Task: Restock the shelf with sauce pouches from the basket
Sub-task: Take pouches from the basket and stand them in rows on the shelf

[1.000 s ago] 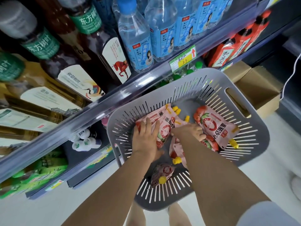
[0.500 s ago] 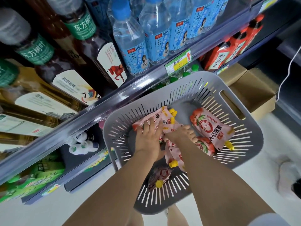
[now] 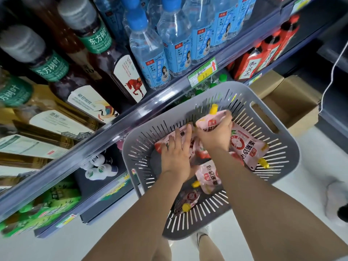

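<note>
A grey slotted basket (image 3: 282, 147) sits below the shelf edge and holds several pink sauce pouches with yellow caps. My right hand (image 3: 214, 136) grips one pouch (image 3: 212, 119) and holds it raised, cap up, above the others. My left hand (image 3: 177, 153) lies flat, fingers straight, on another pouch (image 3: 162, 144) at the basket's left side. A large pouch (image 3: 248, 147) lies at the right, one more pouch (image 3: 209, 178) below my hands, and a dark one (image 3: 186, 200) near the front rim.
A shelf rail (image 3: 113, 125) with a price tag (image 3: 203, 72) runs diagonally above the basket. Tea bottles (image 3: 90, 59) and blue water bottles (image 3: 150, 51) stand on it. Red bottles (image 3: 263, 53) and a cardboard box (image 3: 290, 102) are at the right. White floor lies below.
My right hand has closed round a pouch and lifted it up out of the pile. My left hand has stayed flat on the left pouch.
</note>
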A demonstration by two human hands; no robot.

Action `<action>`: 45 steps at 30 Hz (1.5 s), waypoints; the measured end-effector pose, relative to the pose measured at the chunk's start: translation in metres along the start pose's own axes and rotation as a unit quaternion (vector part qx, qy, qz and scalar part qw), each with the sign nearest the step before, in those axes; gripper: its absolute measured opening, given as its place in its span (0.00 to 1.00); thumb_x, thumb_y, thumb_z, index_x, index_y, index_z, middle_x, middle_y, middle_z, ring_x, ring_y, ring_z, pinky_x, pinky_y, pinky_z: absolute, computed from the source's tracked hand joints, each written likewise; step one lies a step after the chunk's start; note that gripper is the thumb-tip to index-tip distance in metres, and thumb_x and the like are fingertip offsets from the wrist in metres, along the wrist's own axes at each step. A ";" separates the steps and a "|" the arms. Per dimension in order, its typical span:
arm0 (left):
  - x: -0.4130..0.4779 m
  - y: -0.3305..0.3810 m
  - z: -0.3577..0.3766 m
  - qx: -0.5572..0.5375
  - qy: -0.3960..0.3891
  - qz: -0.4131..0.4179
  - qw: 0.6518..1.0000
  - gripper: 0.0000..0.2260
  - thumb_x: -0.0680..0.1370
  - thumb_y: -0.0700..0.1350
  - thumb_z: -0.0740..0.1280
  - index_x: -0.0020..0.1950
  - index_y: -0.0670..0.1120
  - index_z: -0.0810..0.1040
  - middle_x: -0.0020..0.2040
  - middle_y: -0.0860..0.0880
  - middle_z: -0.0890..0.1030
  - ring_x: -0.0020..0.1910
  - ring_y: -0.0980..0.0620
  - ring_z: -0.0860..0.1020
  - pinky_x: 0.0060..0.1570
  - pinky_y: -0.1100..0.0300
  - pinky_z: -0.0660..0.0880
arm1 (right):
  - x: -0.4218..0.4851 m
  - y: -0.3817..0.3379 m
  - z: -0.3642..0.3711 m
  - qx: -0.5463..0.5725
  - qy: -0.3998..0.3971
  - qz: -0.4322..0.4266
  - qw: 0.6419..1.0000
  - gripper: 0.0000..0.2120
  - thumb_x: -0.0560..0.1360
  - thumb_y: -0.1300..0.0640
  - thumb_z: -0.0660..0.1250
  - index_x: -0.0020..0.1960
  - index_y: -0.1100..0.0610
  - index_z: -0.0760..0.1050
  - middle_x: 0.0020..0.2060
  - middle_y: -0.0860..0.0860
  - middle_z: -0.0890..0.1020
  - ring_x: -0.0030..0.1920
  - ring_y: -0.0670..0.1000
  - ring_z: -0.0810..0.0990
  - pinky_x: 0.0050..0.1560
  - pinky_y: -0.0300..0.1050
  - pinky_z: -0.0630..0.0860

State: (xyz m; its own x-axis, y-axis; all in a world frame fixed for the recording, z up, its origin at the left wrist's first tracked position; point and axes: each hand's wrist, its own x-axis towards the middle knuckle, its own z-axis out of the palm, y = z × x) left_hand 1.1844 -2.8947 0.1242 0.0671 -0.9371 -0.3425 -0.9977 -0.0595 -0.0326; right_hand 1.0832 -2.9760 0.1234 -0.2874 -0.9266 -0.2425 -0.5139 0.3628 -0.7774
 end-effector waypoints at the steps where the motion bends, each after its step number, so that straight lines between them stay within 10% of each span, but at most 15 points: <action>1: 0.000 0.002 0.000 -0.008 -0.014 -0.018 1.000 0.55 0.72 0.68 0.64 0.69 0.49 0.19 0.78 0.40 0.42 0.77 0.39 0.52 0.71 0.43 0.55 | 0.004 -0.002 -0.006 0.034 0.011 0.006 0.999 0.49 0.62 0.53 0.78 0.75 0.58 0.55 0.69 0.58 0.67 0.68 0.58 0.67 0.67 0.51 0.68; 21: 0.028 0.020 0.033 0.019 -0.056 0.039 0.997 0.47 0.76 0.62 0.65 0.77 0.52 0.32 0.79 0.40 0.42 0.76 0.35 0.46 0.72 0.40 0.52 | 0.004 0.037 -0.044 -0.295 -0.163 0.057 0.940 0.55 0.67 0.43 0.75 0.79 0.59 0.42 0.74 0.59 0.61 0.73 0.61 0.62 0.65 0.57 0.70; 34: 0.048 0.031 0.029 0.060 -0.116 -0.011 0.991 0.56 0.67 0.50 0.77 0.77 0.55 0.35 0.76 0.45 0.34 0.73 0.34 0.51 0.61 0.37 0.68 | 0.013 0.034 -0.051 -0.267 -0.170 0.112 0.942 0.52 0.67 0.43 0.74 0.78 0.61 0.48 0.68 0.59 0.70 0.67 0.62 0.70 0.57 0.53 0.73; 45: 0.044 0.032 0.021 -0.085 -0.146 -0.092 0.981 0.55 0.70 0.47 0.75 0.76 0.58 0.32 0.76 0.41 0.46 0.73 0.35 0.55 0.69 0.39 0.59 | 0.009 0.007 -0.068 -0.242 -0.198 0.106 0.944 0.50 0.65 0.41 0.73 0.76 0.62 0.53 0.66 0.60 0.72 0.65 0.59 0.73 0.58 0.49 0.75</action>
State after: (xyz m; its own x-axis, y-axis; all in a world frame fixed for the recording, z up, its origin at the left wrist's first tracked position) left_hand 1.1561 -2.9307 0.0887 0.2217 -0.7685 -0.6001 -0.9539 -0.2987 0.0301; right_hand 1.0224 -2.9749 0.1555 -0.1496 -0.7570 -0.6360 -0.8154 0.4583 -0.3537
